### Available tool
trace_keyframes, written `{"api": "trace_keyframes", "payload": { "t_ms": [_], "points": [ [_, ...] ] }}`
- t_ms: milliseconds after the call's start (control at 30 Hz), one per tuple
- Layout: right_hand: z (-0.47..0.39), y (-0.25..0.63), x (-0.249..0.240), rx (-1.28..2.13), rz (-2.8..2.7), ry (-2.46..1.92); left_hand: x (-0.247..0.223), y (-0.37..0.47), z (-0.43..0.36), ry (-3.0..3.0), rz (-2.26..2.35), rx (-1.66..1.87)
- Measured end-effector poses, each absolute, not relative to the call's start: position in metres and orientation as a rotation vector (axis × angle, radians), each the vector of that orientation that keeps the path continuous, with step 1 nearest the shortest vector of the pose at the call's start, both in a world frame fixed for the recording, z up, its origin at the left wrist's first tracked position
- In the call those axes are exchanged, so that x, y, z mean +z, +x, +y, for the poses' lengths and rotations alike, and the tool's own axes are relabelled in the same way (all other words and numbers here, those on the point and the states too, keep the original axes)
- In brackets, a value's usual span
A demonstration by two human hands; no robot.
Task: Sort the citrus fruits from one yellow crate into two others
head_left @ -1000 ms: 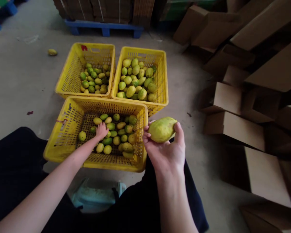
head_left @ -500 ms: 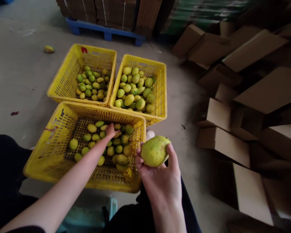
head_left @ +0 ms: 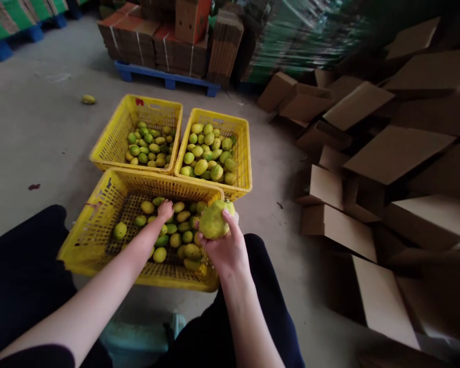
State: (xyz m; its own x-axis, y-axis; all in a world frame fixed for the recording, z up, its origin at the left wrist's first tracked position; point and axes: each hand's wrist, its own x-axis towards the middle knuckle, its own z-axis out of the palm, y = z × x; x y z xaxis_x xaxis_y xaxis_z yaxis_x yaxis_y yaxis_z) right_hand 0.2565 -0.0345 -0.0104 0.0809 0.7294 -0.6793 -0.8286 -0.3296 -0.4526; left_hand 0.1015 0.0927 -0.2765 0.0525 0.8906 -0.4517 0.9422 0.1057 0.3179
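In my right hand (head_left: 226, 248) I hold a large yellow-green lemon (head_left: 214, 221), my thumb over its side and fingers beneath. It is above the right rim of the nearest yellow crate (head_left: 80, 232). My left hand (head_left: 165, 209) reaches down inside that crate, among loose lemons (head_left: 160, 254). Its fingers are curled and partly hidden, so what they close on cannot be made out. Several green and yellow lemons lie mostly toward the crate's right side, and one separate lemon (head_left: 120, 230) rests on the left.
Two more yellow crates hold lemons behind: the back-left crate (head_left: 109, 130) and the back-right crate (head_left: 245, 153). A yellow fruit (head_left: 88, 99) lies on the floor. Cardboard boxes (head_left: 398, 153) are heaped on the right. A blue pallet (head_left: 145, 74) carries flattened cartons.
The view has tilted up, showing more of the background. My right hand has shifted left with the lemon, which has turned. My left hand is still in the crate, slightly further left among the lemons.
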Motion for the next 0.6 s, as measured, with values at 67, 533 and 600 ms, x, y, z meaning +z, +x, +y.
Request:
{"api": "trace_keyframes", "payload": {
  "t_ms": [67, 533, 600],
  "points": [
    [-0.035, 0.256, -0.016, 1.557, 0.191, -1.082, -0.276, 0.098, 0.094, 1.792, 1.819, -0.133],
    [-0.026, 0.265, -0.012, 1.579, 0.211, -1.127, -0.286, 0.128, 0.113, 1.616, 1.759, -0.009],
    [-0.022, 0.266, -0.012, 1.562, 0.175, -1.102, -0.272, 0.120, 0.112, 1.562, 1.703, 0.074]
  ]
}}
